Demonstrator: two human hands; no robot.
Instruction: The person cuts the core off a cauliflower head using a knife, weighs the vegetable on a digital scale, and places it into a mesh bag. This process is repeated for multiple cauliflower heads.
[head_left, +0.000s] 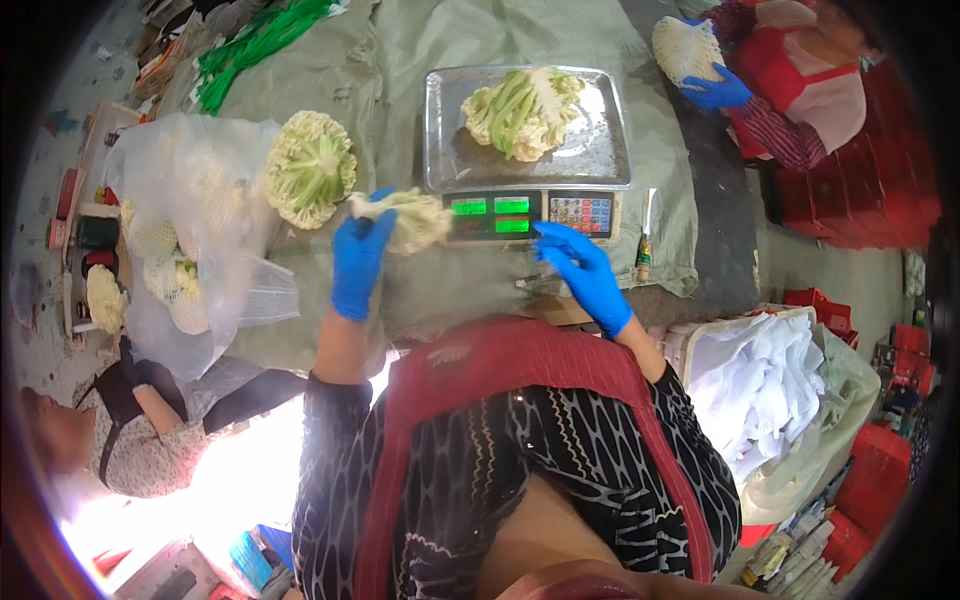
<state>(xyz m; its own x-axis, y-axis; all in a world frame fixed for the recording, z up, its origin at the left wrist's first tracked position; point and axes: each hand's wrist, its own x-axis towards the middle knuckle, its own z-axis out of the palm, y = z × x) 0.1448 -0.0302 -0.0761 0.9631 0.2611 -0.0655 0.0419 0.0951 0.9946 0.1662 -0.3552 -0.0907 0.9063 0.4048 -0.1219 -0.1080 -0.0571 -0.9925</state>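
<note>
In a blue glove, my left hand (361, 259) grips a cauliflower piece (412, 220) by its stem, left of the scale's display. My right hand (581, 274), gloved too, holds nothing; its fingers are apart, just below the keypad of the digital scale (616, 161). A cauliflower (525, 112) lies stem side up on the scale's metal pan. Another cauliflower head (311, 169) rests stem up on the cloth to the left. A knife (645, 236) with its blade pointing away lies right of the scale.
A clear plastic bag (217, 172) holds netted cauliflowers at left. Green netting (255, 49) lies at the far left of the cloth. A co-worker in blue gloves holds a netted cauliflower (686, 51) at upper right; another person is at lower left. A bin of white foam-like sleeves (772, 382) stands right.
</note>
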